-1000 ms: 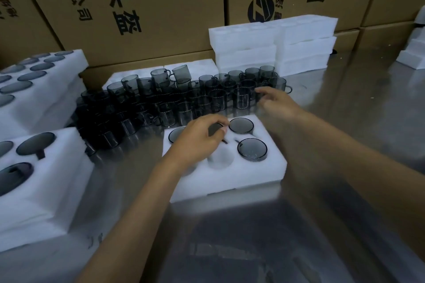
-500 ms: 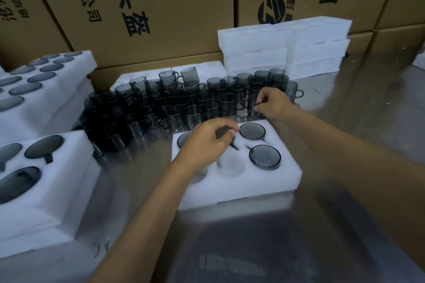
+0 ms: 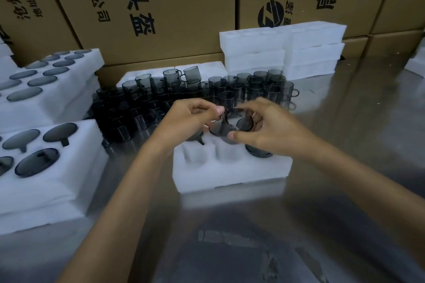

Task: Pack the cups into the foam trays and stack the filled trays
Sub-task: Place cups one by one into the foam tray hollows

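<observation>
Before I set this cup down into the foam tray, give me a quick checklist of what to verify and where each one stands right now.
1. Cup held securely: ok. The right hand grips the cup, and the left hand pinches near its rim.
2. Empty pocket available: ok. Two front pockets of the foam tray are empty.
3. Cup over the tray: ok, it is held above the tray's back row.
4. Handle lined up with a pocket's slot: cannot tell, the cup is blurred.
5. Tray flat on the table: ok.
6. More loose cups within reach: ok, behind the tray.
</observation>
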